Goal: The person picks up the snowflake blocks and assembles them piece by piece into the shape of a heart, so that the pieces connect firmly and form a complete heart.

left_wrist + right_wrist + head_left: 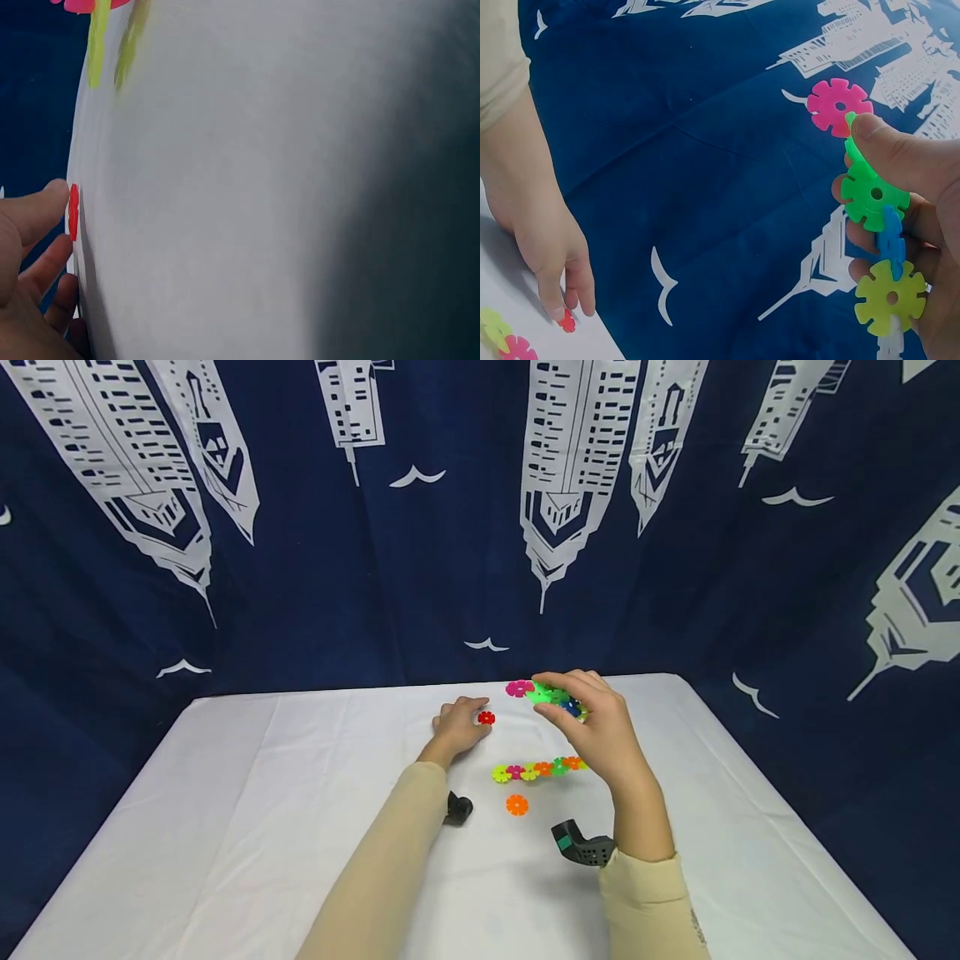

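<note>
My left hand (455,727) is low over the white table, pinching a red flower-shaped disc (486,717) by its edges between thumb and a finger; the left wrist view shows the red disc (73,212) edge-on. My right hand (600,722) is raised to the right of it, holding a chain of interlocking flower discs (876,193). In the right wrist view, a pink disc (838,107) sits at the chain's far end, followed by green, blue, yellow and white ones. The thumb presses near the green discs, and the fingers behind are partly hidden.
A second chain of discs (543,769) in yellow, pink, orange and green lies on the table, its right end partly behind my right hand. Nearer me is a loose orange disc (517,805). A dark blue patterned cloth (450,568) hangs behind the white table (247,827).
</note>
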The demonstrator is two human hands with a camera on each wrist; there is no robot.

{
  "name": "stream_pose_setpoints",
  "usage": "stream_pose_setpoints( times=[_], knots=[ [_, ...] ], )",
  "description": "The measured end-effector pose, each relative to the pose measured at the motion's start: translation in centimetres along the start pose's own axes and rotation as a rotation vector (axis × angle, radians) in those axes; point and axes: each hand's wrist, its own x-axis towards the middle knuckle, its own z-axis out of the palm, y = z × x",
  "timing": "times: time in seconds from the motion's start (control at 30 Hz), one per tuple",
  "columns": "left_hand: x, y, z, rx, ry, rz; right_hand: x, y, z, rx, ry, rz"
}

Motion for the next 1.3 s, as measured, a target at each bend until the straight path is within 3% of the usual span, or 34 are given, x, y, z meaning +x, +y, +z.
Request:
stream_pose_setpoints(
  times=[0.23, 0.43, 0.6, 0.7, 0.87, 0.97, 1.1, 1.3],
  knots=[
    [-0.4, 0.3, 0.2, 0.098, 0.049, -0.038, -0.1, -0.3, 0.3, 0.001, -0.008, -0.003],
    [-0.5, 0.2, -0.1, 0.063, 0.122, -0.061, -0.1, -0.5, 0.3, 0.011, -0.007, 0.006],
    [-1.0, -0.3, -0.4, -0.009, 0.133, -0.058, 0.0, -0.7, 0.3, 0.004, -0.017, 0.009],
    [-1.5, -0.5, -0.5, -0.157, 0.140, -0.060, -0.1, -0.6, 0.2, -0.005, -0.022, 0.013],
    [-2.8, -0.3, -0.9, -0.546, 0.157, -0.063, -0.3, -0.6, 0.2, -0.014, -0.030, 0.021],
    [-4.0, 0.4, -1.8, -0.721, 0.154, -0.049, -0.3, -0.6, 0.2, -0.010, -0.034, 0.014],
    [-6.1, 1.8, -3.8, -0.860, 0.135, 0.023, -0.2, -0.7, 0.2, 0.000, -0.039, -0.005],
    [-9.5, 3.8, -6.8, -0.982, 0.097, 0.180, -0.1, -0.8, 0.2, 0.034, -0.075, -0.011]
  ],
)
